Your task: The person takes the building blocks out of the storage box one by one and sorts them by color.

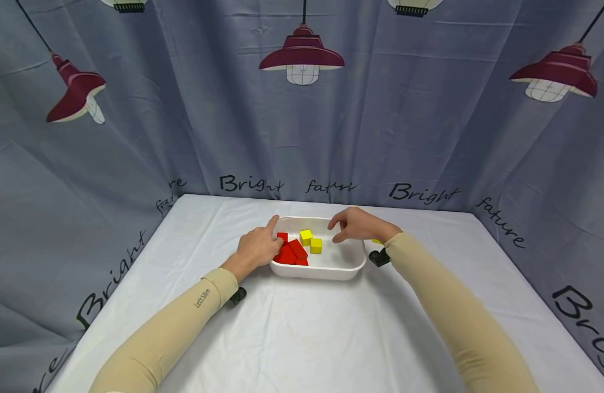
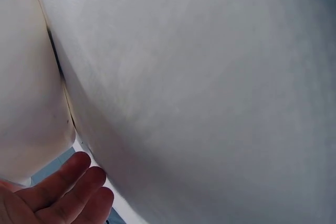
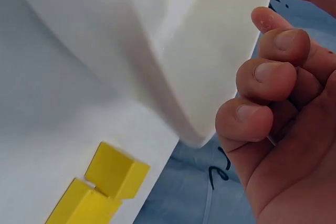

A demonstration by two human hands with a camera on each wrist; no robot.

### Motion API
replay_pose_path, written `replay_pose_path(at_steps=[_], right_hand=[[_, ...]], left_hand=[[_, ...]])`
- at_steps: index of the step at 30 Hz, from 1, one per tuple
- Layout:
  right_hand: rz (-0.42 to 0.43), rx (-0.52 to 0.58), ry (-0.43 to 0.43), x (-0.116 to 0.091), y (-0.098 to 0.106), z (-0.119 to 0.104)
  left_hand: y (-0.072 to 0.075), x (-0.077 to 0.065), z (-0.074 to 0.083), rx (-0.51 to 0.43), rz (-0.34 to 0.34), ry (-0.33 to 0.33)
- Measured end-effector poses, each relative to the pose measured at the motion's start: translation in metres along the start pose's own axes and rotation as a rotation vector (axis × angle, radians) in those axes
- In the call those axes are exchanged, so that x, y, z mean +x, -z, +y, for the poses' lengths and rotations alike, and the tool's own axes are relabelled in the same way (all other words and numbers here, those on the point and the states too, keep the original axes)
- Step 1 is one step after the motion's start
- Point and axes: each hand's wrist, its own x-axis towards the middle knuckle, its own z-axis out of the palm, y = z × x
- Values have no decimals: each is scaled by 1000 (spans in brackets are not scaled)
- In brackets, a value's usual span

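Note:
A white tray (image 1: 326,273) holds several red blocks (image 1: 294,252) at its left end and two yellow cubes (image 1: 316,246) nearer its middle. My left hand (image 1: 256,245) holds the tray's left rim, its thumb inside above the red blocks and its index finger extended along the corner. Part of that hand shows beside the pale wall in the left wrist view. Over the tray's right side hovers my right hand (image 1: 359,224), fingers loosely bent and thumb apart from them, with nothing held. Outside the tray, yellow blocks (image 3: 116,170) lie on the table beyond the right wrist.
White cloth covers the table (image 1: 306,338). A grey-blue curtain (image 1: 302,131) printed with lamps and lettering hangs behind and at both sides. Small black devices (image 1: 379,257) sit at the wrists.

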Motion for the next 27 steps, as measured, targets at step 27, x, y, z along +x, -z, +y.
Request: replay_pose_path(at_steps=[27], right_hand=[[-146,-169,25,41,-18,-13]], left_hand=[[0,0,0,50,-45,-3]])
